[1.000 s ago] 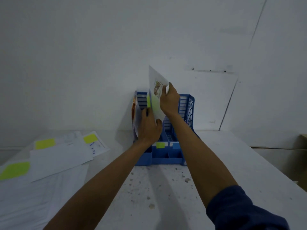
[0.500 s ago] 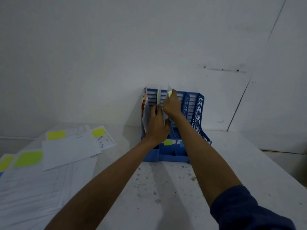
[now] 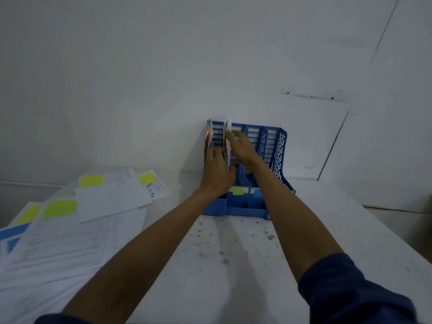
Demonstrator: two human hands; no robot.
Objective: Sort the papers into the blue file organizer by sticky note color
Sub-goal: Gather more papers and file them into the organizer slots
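Note:
The blue file organizer (image 3: pixel 279 146) stands against the wall at the back of the table. A white sheet (image 3: pixel 228 123) with a yellow-green sticky note stands upright in its second slot from the left. My left hand (image 3: pixel 218 170) pinches this sheet low down, fingers on its left side and thumb on its right. My right hand (image 3: pixel 242 146) lies against the sheet's right face near the top, fingers nearly straight. Papers with orange print (image 3: pixel 208 136) lean in the leftmost slot. The organizer's front carries a yellow-green label (image 3: pixel 238 190) and a blue label (image 3: pixel 257 194).
Loose papers (image 3: pixel 70 242) spread over the table's left side, several with yellow sticky notes (image 3: pixel 91 180), and a blue-marked sheet (image 3: pixel 11 232) at the far left edge. The two right slots of the organizer hold nothing visible. Specks of dirt dot the white table (image 3: pixel 233 265).
The sheet, held high above the organizer one second ago, has gone down into the slot. My right hand has let go of its top edge and now lies flat against it.

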